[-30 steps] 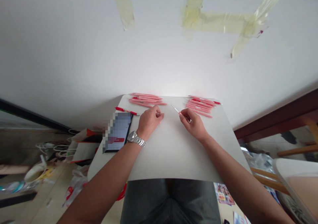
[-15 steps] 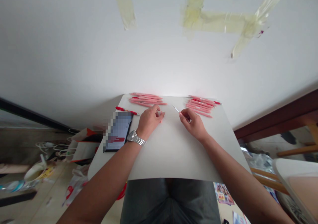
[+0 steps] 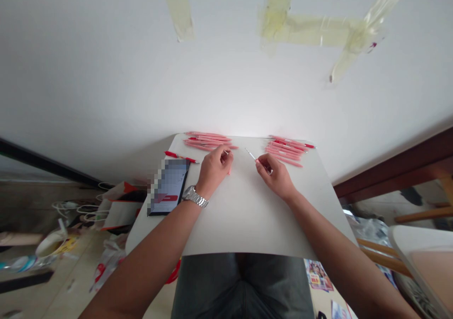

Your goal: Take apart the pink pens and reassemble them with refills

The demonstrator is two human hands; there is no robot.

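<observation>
My right hand (image 3: 274, 173) pinches a thin whitish pen refill (image 3: 250, 154), whose narrow tip points up and to the left. Opposite it, my left hand (image 3: 214, 167) is closed, thumb against curled fingers. A small pink bit (image 3: 229, 172) shows under those fingers; most of what they hold is hidden. Just beyond the left hand lies a pile of pink pens (image 3: 208, 139), with a red one among them. A second pile of pink pens (image 3: 285, 150) lies past the right hand, also with red showing in it.
A red pen (image 3: 180, 157) lies above a phone or tablet (image 3: 168, 187) at the left of the white table (image 3: 247, 224). The wall (image 3: 226, 83) rises at the table's back edge. A bag (image 3: 122, 210) and cables are on the floor at left; a white chair-like seat (image 3: 421, 239) stands right.
My left fingers have curled in tighter, and the hand has shifted slightly up. My right hand and the refill stay almost still.
</observation>
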